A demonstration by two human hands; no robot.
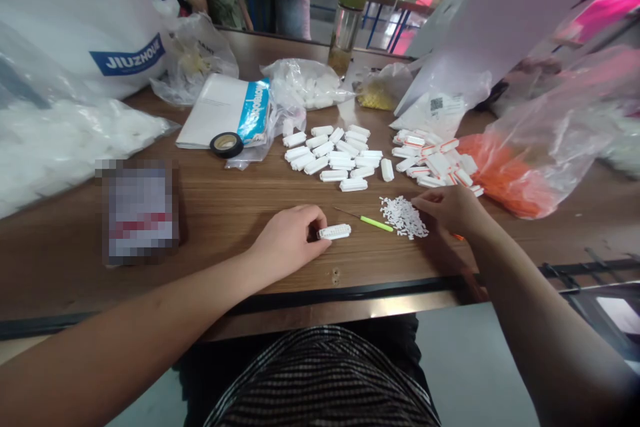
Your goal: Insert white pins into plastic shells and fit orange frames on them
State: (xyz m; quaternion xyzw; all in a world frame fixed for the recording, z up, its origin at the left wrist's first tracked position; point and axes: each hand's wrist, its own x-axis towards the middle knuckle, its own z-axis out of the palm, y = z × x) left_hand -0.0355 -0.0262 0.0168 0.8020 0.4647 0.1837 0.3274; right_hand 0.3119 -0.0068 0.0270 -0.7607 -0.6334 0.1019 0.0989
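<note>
So the biggest thing here is the brown desk point(220, 213), wood-grain top with a dark strip along the near edge. Big white sack point(65, 7) with a blue JIUZHOU label takes up the far left corner, and a clear bag of white parts point(65, 147) slumps along the left edge. Over toward the right edge there's a clear bag of orange bits point(525, 167). A notebook point(215, 110) with a blue strip lies left of the middle, toward the far edge, and a bottle point(345, 30) with a green lid stands right at that far edge.

Hands: the left hand point(290, 237) is near the middle of the near edge, pinching one end of a white block point(336, 232) between thumb and fingers, slotted side showing. The right hand point(453, 207) is further right, fingers curled in and tips at the side of the little pile; can't tell if it's got a piece in them.

Smaller stuff: a black tape roll point(227, 153) sits against the notebook's near corner. A green-handled pick point(376, 223) lies between the hands, thin tip pointing left. Tiniest of all, the loose white pieces point(403, 217) are heaped just beside the right hand.
</note>
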